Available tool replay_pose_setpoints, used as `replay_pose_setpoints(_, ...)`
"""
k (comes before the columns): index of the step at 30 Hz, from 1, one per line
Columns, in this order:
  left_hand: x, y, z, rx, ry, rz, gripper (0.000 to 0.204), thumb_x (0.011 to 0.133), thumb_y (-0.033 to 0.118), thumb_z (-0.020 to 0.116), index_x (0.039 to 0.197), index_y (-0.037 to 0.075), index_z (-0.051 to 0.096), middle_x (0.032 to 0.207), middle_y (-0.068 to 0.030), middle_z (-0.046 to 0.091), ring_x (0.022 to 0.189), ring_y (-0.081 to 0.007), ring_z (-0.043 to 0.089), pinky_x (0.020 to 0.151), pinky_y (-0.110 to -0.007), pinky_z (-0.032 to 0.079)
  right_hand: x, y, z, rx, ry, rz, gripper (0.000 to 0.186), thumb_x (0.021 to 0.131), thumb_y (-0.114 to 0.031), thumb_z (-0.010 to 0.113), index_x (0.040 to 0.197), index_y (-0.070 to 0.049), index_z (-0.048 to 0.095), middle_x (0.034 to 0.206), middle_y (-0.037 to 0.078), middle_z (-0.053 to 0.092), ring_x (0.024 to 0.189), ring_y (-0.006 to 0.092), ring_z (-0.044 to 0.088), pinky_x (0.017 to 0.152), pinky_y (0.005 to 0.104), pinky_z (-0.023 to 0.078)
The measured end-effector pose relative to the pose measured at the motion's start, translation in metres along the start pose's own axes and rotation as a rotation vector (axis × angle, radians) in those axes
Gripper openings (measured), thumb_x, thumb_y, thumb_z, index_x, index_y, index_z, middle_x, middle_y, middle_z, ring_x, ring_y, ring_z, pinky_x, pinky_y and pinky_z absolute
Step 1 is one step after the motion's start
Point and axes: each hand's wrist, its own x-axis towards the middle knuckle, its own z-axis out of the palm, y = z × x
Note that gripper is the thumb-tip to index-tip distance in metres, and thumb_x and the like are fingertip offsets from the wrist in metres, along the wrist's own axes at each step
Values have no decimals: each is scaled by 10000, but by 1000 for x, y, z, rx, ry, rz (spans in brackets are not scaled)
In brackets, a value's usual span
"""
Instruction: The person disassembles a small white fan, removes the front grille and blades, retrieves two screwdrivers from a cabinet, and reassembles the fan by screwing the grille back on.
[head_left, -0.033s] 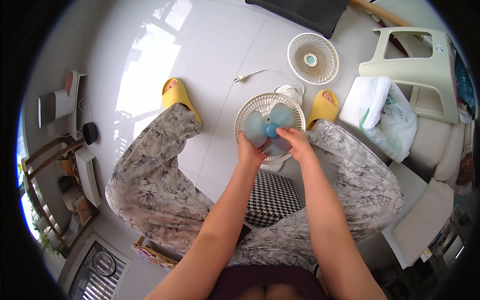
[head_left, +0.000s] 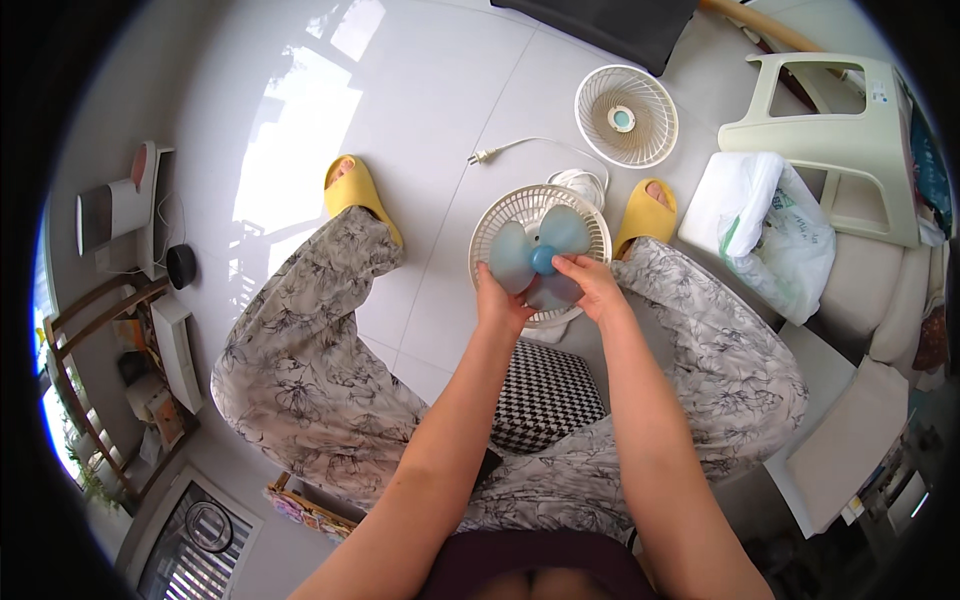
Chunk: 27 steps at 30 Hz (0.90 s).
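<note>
I pinch the blue fan blade (head_left: 540,262) with my left hand (head_left: 498,302) and right hand (head_left: 592,285), steadying it against the rear grille (head_left: 500,210) while the detached front grille (head_left: 626,116) lies apart.

bare forearms (head_left: 440,440), floral trousers (head_left: 300,370), yellow slippers (head_left: 352,190)

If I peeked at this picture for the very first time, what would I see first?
Right in the middle, the left hand and right hand grip the pale blue plastic fan blade, which sits in a round cream fan grille on the white tiled floor. Two yellow slippers flank it, and a second round cream grille lies beyond, upper right.
</note>
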Motion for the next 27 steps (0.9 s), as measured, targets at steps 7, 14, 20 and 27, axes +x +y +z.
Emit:
replay_pose_setpoints(7,-15,5,-18,620,85,382,520,936,364,373,1314,10,336,1278,-177,427,1129,-291,468,977,-425,349,4,8,-5,-51,-57,21,388,743,-257,745,1024,-19,622,945,36,640,831,126,606,711,266,469)
replay_pose_setpoints(14,-32,59,22,1504,-45,1132,241,771,-31,481,1001,-33,555,1033,-178,594,960,-346,563,756,-382,465,12,10,-7,-93,-222,9,368,776,-265,711,1018,-4,617,928,49,647,839,126,608,769,250,472)
replay_pose_setpoints(20,11,80,51,2315,-382,1512,323,695,47,610,1015,28,570,1082,-85,557,948,-252,529,771,-344,439,6,14,-11,-65,-232,-132,345,773,-216,707,1015,12,616,917,49,649,820,116,602,766,242,471)
replay_pose_setpoints(27,17,88,84,2372,-159,1596,1037,493,263,826,1340,-7,291,1326,-104,345,1111,-259,430,877,-405,365,11,21,-18,-412,-188,-168,346,685,-189,763,952,0,651,876,33,650,772,99,584,739,220,460)
